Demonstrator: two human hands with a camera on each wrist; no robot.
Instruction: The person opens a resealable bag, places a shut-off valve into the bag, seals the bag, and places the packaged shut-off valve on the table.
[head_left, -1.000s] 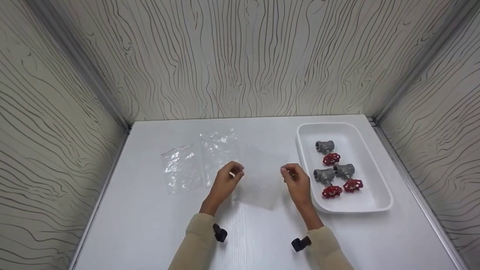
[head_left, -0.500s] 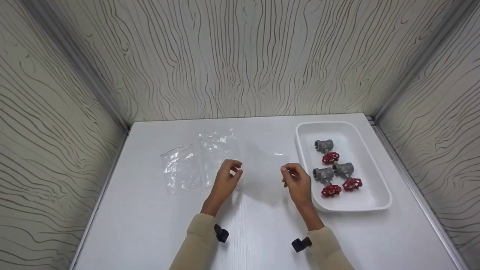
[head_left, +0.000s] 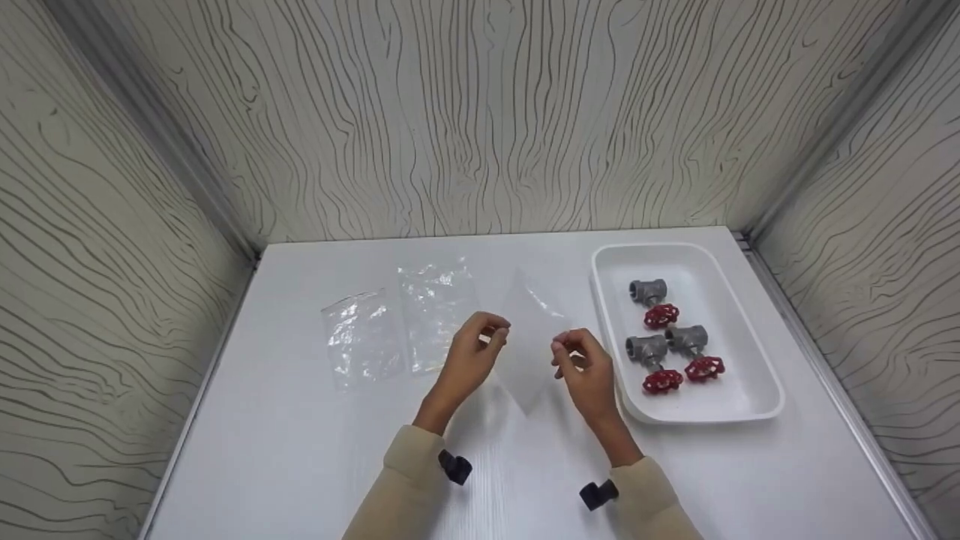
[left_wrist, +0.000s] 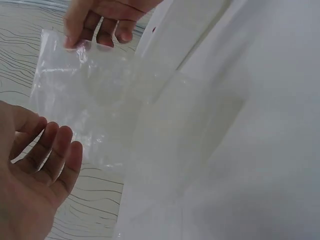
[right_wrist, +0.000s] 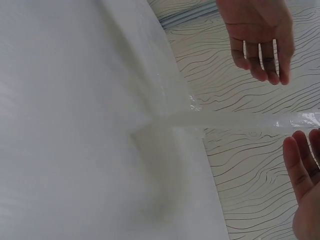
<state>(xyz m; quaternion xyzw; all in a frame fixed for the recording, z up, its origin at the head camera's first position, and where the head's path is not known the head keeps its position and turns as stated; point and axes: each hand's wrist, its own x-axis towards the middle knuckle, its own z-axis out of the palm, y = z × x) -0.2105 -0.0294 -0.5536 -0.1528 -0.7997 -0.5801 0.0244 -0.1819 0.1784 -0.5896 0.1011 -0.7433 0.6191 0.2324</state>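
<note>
A clear plastic bag (head_left: 534, 352) hangs between both hands above the white table, turned so that one corner points down. My left hand (head_left: 469, 356) pinches its left edge between thumb and forefinger. My right hand (head_left: 589, 375) pinches the opposite edge. In the left wrist view the bag (left_wrist: 110, 95) spreads broad and wrinkled, with the right hand (left_wrist: 102, 20) at one edge and the left fingertips at the other. The right wrist view shows the bag (right_wrist: 235, 119) almost edge-on. There the right thumb's grip is cut off by the frame.
To the left, two more clear bags (head_left: 365, 341) (head_left: 439, 315) lie flat on the table (head_left: 277, 450). On the right stands a white tray (head_left: 739, 397) holding three grey valves (head_left: 649, 349) with red handwheels. Wood-patterned panels (head_left: 465, 120) enclose the back and sides.
My left hand has moved right and my right hand slightly left, so they are closer together. The bag between them has gone from lying broad to a narrower diamond shape.
</note>
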